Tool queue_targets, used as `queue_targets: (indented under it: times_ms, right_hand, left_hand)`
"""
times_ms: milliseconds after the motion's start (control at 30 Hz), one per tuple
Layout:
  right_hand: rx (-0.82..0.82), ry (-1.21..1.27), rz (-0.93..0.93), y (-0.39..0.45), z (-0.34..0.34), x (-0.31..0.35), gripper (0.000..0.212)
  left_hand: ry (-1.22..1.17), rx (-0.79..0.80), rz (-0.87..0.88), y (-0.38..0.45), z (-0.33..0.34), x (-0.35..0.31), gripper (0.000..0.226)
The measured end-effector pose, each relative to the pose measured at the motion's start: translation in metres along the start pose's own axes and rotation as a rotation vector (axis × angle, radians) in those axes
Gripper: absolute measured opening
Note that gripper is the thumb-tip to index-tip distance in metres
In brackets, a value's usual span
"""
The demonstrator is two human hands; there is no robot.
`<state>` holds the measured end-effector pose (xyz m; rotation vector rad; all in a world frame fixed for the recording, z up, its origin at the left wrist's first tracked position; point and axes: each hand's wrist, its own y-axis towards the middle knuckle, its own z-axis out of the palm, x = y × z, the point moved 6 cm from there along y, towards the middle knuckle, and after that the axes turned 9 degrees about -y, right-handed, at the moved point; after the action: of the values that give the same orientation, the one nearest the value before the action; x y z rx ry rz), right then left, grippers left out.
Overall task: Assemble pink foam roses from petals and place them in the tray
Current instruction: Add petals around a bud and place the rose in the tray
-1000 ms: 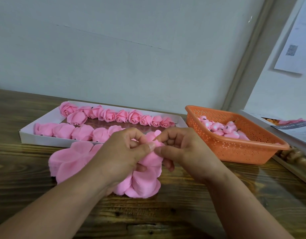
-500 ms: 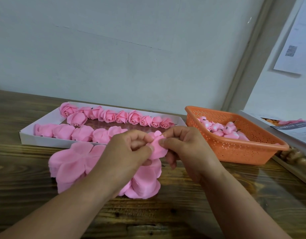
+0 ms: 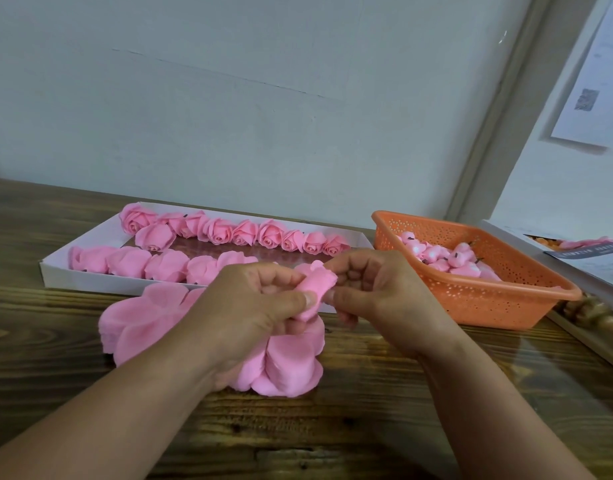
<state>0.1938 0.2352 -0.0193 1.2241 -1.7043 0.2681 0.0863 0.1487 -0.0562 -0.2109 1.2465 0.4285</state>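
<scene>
My left hand (image 3: 253,306) and my right hand (image 3: 371,289) meet above the table and both pinch a small pink foam rose (image 3: 315,285) being wrapped in a petal. Under the hands lies a pile of flat pink petal sheets (image 3: 139,320); part of the pile (image 3: 291,362) shows below my left wrist. Behind them stands a white tray (image 3: 90,282) holding two rows of finished pink roses (image 3: 246,232).
An orange perforated basket (image 3: 488,299) with several small pink rose cores (image 3: 450,258) sits to the right. A white box with printed paper (image 3: 589,258) lies at the far right edge. The wooden table (image 3: 367,427) meets a pale wall behind.
The hands have lifted the small rose slightly and parted a little; the petal now shows rolled between the thumbs, where one second ago the fingers covered it.
</scene>
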Motion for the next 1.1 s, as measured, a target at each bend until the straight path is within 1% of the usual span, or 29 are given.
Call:
queue_targets:
  times_ms: [133, 300, 400, 500, 533, 700, 867, 1000, 1100]
  right_hand:
    - [-0.031, 0.002, -0.022, 0.0, -0.003, 0.0, 0.016]
    - [-0.029, -0.008, -0.022, 0.001, 0.001, -0.001, 0.012]
    - [-0.036, -0.032, -0.021, 0.001, 0.001, -0.002, 0.01]
    - [-0.025, -0.012, -0.025, 0.0, 0.0, 0.0, 0.006]
    - [-0.019, 0.002, -0.03, -0.001, 0.0, 0.001, 0.003]
    - [-0.045, 0.027, -0.027, -0.001, 0.0, 0.002, 0.003]
    - [-0.1, 0.04, -0.03, 0.0, -0.001, 0.001, 0.014]
    - [-0.056, 0.077, -0.056, -0.001, 0.002, 0.006, 0.014]
    - [-0.052, 0.056, -0.05, -0.002, 0.004, 0.009, 0.012]
  left_hand:
    - [-0.079, 0.045, -0.057, 0.0, 0.002, 0.001, 0.011]
    - [-0.047, 0.033, -0.04, -0.001, 0.002, 0.001, 0.012]
    - [-0.045, 0.042, -0.029, -0.001, 0.002, 0.001, 0.03]
    - [-0.036, 0.064, -0.029, -0.002, 0.004, -0.001, 0.037]
    - [-0.04, 0.071, -0.029, -0.002, 0.004, -0.001, 0.038]
    - [-0.057, 0.077, -0.016, -0.002, 0.003, -0.003, 0.032]
    - [-0.019, 0.1, -0.005, -0.003, 0.004, -0.003, 0.03]
    - [-0.04, 0.129, -0.03, -0.003, 0.006, -0.002, 0.038]
    - [-0.067, 0.147, -0.055, -0.004, 0.007, 0.0, 0.033]
